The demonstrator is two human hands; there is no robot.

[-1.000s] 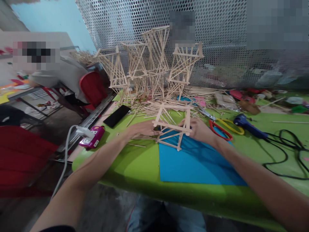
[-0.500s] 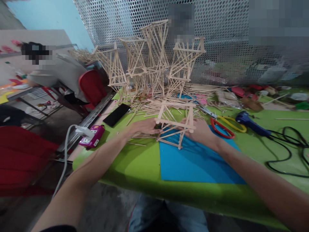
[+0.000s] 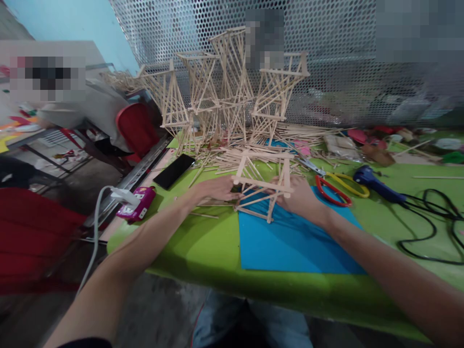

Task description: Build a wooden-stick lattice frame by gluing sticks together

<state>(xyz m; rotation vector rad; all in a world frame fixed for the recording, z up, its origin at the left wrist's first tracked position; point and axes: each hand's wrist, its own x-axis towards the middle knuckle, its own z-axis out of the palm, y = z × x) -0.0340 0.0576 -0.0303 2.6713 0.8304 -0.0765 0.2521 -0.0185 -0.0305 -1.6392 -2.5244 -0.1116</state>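
Note:
A small open frame of wooden sticks (image 3: 261, 184) stands between my hands, over the blue sheet (image 3: 290, 246). My left hand (image 3: 220, 188) is closed at its left side, with the fingertips partly behind a corner stick. From the right, my right hand (image 3: 297, 194) grips the opposite side, and the frame hides some of its fingers. Scissors (image 3: 333, 190) with red and yellow handles lie just beyond my right hand. Loose sticks (image 3: 232, 162) are heaped behind the frame, and a few more lie beside my left hand.
Several tall stick towers (image 3: 232, 87) rise at the back before a perforated metal screen (image 3: 340, 29). A black phone (image 3: 174, 171) and a purple power strip (image 3: 137, 205) lie left. A blue glue gun (image 3: 379, 184) with a looping black cord is right. A seated person (image 3: 87, 106) works far left.
The stick frame and both hands stay almost where they were. The whole view shifts slightly, and the seated person's head appears a little farther left.

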